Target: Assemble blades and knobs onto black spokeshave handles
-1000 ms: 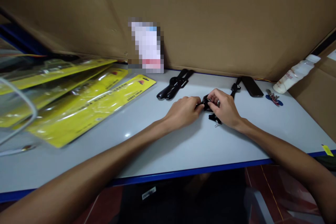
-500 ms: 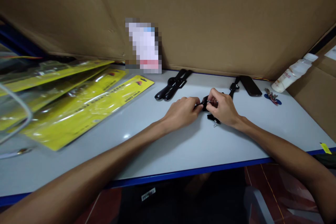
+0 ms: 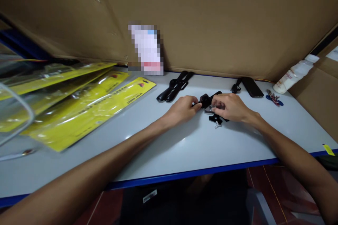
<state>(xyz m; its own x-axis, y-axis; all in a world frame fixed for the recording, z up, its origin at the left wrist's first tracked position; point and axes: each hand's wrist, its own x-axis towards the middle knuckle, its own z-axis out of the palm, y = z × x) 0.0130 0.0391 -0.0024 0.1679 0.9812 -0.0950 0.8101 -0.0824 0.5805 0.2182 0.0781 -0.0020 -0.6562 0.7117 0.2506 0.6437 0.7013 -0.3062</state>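
I found the small black clamp [image 3: 206,100] just above the grey table [image 3: 185,147], between both hands, presumably pinched from two sides to steady it. The left hand [image 3: 182,107] gripped its left end, wrist resting; the right hand [image 3: 230,107] closed over its right side. A loose black piece [image 3: 216,120] lay just beneath.

Three yellow packs [image 3: 87,112], one white bottle [image 3: 294,74], one key bunch [image 3: 274,98], one phone [image 3: 252,87].
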